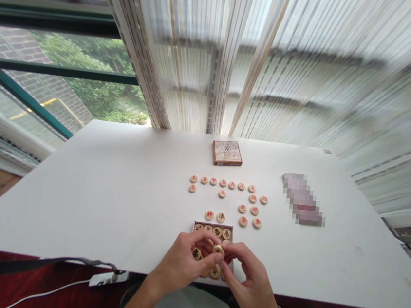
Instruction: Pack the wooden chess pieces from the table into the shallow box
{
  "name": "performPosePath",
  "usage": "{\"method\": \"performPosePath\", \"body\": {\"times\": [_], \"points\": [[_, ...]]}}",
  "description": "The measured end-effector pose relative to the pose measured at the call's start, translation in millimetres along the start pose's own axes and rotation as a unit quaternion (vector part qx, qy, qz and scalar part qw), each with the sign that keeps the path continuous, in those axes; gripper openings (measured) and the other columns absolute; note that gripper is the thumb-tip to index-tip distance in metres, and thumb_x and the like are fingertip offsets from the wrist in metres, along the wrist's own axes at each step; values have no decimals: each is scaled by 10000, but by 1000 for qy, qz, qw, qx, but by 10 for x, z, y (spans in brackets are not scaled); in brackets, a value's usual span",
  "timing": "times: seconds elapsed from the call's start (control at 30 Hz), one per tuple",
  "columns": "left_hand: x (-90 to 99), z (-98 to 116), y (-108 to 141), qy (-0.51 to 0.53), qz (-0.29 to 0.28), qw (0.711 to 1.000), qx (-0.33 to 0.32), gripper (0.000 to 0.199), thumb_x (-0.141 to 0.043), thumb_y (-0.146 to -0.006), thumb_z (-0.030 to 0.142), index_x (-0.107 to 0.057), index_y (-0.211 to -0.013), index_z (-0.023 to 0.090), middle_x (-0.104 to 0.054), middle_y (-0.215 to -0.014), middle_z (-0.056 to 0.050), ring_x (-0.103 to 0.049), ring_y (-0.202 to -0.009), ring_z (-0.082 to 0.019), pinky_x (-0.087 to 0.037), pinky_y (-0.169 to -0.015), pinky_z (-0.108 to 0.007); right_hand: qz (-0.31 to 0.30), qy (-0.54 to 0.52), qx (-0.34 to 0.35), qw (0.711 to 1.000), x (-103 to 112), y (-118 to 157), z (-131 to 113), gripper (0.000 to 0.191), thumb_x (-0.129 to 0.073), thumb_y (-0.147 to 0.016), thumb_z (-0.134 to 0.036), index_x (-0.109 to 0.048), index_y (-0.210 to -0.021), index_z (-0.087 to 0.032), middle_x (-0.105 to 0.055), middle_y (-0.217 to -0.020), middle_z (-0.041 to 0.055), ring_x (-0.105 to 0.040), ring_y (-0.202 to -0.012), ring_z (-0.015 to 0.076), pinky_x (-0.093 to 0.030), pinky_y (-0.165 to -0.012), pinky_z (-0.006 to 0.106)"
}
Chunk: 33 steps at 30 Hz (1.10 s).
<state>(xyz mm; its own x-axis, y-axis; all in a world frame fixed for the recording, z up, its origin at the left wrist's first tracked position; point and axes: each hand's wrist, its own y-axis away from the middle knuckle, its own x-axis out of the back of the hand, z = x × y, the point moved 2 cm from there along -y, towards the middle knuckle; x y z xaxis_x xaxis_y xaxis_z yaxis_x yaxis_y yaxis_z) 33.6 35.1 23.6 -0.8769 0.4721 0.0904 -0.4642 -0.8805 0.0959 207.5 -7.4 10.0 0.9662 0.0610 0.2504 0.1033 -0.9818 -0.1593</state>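
Note:
Between the fingertips of both hands I hold a round wooden Chinese chess piece [218, 250] with a dark character on its face. My left hand [189, 255] pinches it from the left, and my right hand [249, 274] closes on it from the right. Below them is an open box tray [195, 224] of pieces with black characters, partly hidden by my hands. Just beyond the tray lie a red-marked piece [209, 215] and a black-marked piece [221, 217], side by side.
Red-marked pieces [223, 183] lie in rows and pairs on the white table [113, 188]. Farther back sits a flat box lid [227, 153] with Chinese writing. A blurred-out flat object [302, 201] lies at the right. Striped curtains [289, 84] hang behind the table.

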Motion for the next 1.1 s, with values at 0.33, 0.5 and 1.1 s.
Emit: {"method": "performPosePath", "body": {"times": [0.33,0.5,1.1], "points": [[-18,-8,1,-21,24,999,7,254,-582,-973,385,-706,-957,164,-761,-788,-35,-727,-666,-153,-567,-638,-210,10,39,41,998,-7,-9,-44,231,-636,-921,-161,-649,-1130,-259,-698,-937,15,-661,-813,157,-556,-753,243],[-7,-1,12,-30,30,999,-2,250,-567,-983,363,-722,-1029,172,-755,-833,-29,-714,-684,-141,-561,-655,-206,8,40,37,998,-12,-20,-64,224,-628,-918,-151,-648,-1116,-252,-698,-945,16,-659,-821,159,-554,-760,247],[19,32,54,-60,-9,998,-25,265,-644,-938,299,-665,-1193,231,-751,-1014,-29,-710,-911,-164,-557,-859,-248,23,14,3,1000,16,15,-12,253,-634,-953,-234,-662,-1202,-266,-727,-1040,40,-706,-902,174,-585,-832,258]]}}
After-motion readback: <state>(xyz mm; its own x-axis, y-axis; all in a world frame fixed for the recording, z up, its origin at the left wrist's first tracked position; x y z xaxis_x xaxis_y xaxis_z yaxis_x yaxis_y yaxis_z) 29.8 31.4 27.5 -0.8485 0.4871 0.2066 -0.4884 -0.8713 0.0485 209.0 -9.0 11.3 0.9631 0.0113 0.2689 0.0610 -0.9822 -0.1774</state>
